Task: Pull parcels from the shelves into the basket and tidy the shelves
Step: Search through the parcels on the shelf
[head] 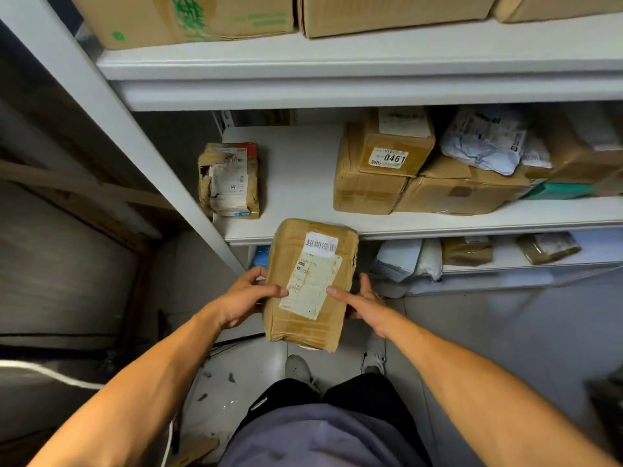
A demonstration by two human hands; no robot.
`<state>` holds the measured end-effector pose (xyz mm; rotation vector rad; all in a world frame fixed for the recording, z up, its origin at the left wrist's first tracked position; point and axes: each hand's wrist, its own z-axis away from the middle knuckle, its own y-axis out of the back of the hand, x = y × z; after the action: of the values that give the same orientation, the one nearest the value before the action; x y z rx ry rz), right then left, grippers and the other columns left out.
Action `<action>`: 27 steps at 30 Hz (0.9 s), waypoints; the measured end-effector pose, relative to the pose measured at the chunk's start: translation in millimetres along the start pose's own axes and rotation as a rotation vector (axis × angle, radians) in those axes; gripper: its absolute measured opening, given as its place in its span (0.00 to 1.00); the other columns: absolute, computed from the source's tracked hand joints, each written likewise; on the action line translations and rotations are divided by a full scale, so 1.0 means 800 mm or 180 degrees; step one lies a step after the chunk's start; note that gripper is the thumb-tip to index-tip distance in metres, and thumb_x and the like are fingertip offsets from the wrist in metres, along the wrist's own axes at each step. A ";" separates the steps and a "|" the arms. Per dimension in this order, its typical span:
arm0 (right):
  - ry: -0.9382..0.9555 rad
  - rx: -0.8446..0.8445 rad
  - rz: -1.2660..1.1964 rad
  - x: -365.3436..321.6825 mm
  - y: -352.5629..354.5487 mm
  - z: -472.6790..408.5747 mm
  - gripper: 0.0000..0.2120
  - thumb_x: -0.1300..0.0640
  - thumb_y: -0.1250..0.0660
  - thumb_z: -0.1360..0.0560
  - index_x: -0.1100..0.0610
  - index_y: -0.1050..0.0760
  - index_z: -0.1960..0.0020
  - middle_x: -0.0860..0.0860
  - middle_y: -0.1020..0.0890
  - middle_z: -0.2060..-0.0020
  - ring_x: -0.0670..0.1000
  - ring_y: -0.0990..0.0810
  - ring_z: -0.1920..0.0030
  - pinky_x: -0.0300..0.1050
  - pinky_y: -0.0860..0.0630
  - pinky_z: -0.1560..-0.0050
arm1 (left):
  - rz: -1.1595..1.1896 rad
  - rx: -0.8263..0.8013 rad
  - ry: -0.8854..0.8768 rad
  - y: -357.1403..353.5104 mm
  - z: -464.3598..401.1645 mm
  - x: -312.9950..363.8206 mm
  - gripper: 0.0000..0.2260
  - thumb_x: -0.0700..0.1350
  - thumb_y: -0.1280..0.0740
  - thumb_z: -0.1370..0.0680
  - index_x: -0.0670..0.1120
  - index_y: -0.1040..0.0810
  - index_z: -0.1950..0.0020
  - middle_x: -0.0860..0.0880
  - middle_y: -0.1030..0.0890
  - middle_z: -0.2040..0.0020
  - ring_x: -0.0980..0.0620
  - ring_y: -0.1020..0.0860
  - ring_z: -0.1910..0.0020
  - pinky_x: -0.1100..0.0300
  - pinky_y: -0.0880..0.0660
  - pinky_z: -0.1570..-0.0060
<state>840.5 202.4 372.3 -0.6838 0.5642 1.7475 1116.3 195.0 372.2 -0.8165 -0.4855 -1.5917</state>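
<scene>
Held parcel: a brown taped parcel with two white labels is sitting at frame centre, in the air in front of the middle shelf, its far end overlapping the shelf's front lip.
Left hand: the left hand is gripping the parcel's 9 o'clock edge, thumb lying across the top face onto the lower label, fingers going underneath.
Right hand: the right hand is holding the 3 o'clock edge, thumb stretching over the top face toward the label; the other fingers are reaching behind the parcel's side and are partly hidden.
Middle shelf, 11 o'clock: a torn small box is standing alone, apart from the rest.
Middle shelf, 1 o'clock: a box marked 0461 is resting on a larger carton; a second carton is touching that one on its 3 o'clock side.
Middle shelf, 2 o'clock: a crumpled white mailer bag is lying on the second carton; a teal item is poking out further right, possibly a flat box, blurred.
Upper shelf, 12 o'clock: large cartons are lining the upper shelf.
Lower shelf, 3 o'clock: a white bag and two small brown packets are lying on the lower shelf.
In the way: the shelf upright is running diagonally just at 10 o'clock of the left hand.
Floor, 6 o'clock: the person's shoes are standing on the grey floor below the parcel.
</scene>
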 end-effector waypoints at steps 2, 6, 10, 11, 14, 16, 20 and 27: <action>-0.0061 -0.0003 0.0015 0.041 0.009 -0.009 0.75 0.22 0.22 0.53 0.43 0.57 0.18 0.50 0.44 0.19 0.56 0.43 0.20 0.65 0.37 0.25 | -0.0068 -0.0129 0.0081 -0.005 0.003 -0.015 0.47 0.49 0.14 0.46 0.34 0.31 0.33 0.35 0.19 0.39 0.38 0.19 0.40 0.43 0.21 0.41; -0.0215 0.0028 0.0030 0.079 0.027 0.016 0.68 0.20 0.25 0.51 0.47 0.44 0.18 0.50 0.42 0.19 0.54 0.40 0.21 0.63 0.37 0.24 | -0.0205 -0.0413 0.0189 -0.029 0.002 -0.028 0.45 0.50 0.13 0.46 0.39 0.27 0.35 0.37 0.18 0.40 0.39 0.19 0.39 0.42 0.23 0.38; -0.0044 0.0362 -0.0687 0.066 0.040 0.057 0.65 0.30 0.20 0.47 0.54 0.43 0.19 0.53 0.37 0.22 0.54 0.36 0.24 0.52 0.37 0.27 | -0.0309 -0.0542 0.0308 -0.067 -0.015 -0.024 0.42 0.54 0.13 0.47 0.43 0.24 0.38 0.41 0.17 0.40 0.39 0.19 0.39 0.41 0.21 0.41; 0.0012 0.0434 -0.0922 0.066 0.048 0.062 0.66 0.29 0.19 0.51 0.52 0.40 0.22 0.52 0.33 0.25 0.53 0.33 0.27 0.50 0.35 0.30 | -0.0325 -0.0589 0.0301 -0.082 -0.021 -0.017 0.43 0.55 0.14 0.48 0.43 0.24 0.39 0.42 0.16 0.41 0.41 0.19 0.40 0.44 0.20 0.44; 0.0133 0.0885 -0.1376 0.084 0.087 0.069 0.63 0.29 0.18 0.58 0.50 0.31 0.28 0.51 0.25 0.31 0.53 0.27 0.31 0.52 0.31 0.30 | -0.0421 -0.0835 0.0279 -0.137 -0.039 0.009 0.40 0.55 0.15 0.47 0.44 0.25 0.40 0.42 0.16 0.42 0.42 0.18 0.41 0.48 0.20 0.47; 0.0253 0.1048 -0.1554 0.080 0.115 0.093 0.46 0.33 0.17 0.51 0.48 0.24 0.37 0.51 0.19 0.37 0.53 0.22 0.35 0.56 0.28 0.30 | -0.0525 -0.1032 0.0271 -0.177 -0.052 0.024 0.34 0.54 0.18 0.41 0.45 0.26 0.40 0.42 0.17 0.41 0.41 0.19 0.40 0.47 0.20 0.47; 0.0392 0.1405 -0.1735 0.075 0.174 0.141 0.13 0.51 0.26 0.24 0.48 0.31 0.55 0.45 0.20 0.54 0.43 0.22 0.52 0.46 0.26 0.42 | -0.0879 -0.1368 0.0190 -0.258 -0.078 0.060 0.30 0.56 0.21 0.39 0.46 0.28 0.43 0.45 0.18 0.49 0.47 0.19 0.50 0.54 0.21 0.59; 0.0502 0.2012 -0.2006 0.095 0.285 0.216 0.29 0.35 0.24 0.36 0.46 0.21 0.39 0.47 0.13 0.46 0.51 0.16 0.42 0.52 0.20 0.42 | -0.1465 -0.1812 -0.0078 -0.438 -0.098 0.122 0.33 0.61 0.21 0.42 0.44 0.25 0.45 0.44 0.19 0.54 0.49 0.19 0.57 0.56 0.24 0.58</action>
<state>576.5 311.1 450.5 -0.4716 0.8488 0.8615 754.5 139.7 439.2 -1.2099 -0.2406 -2.1980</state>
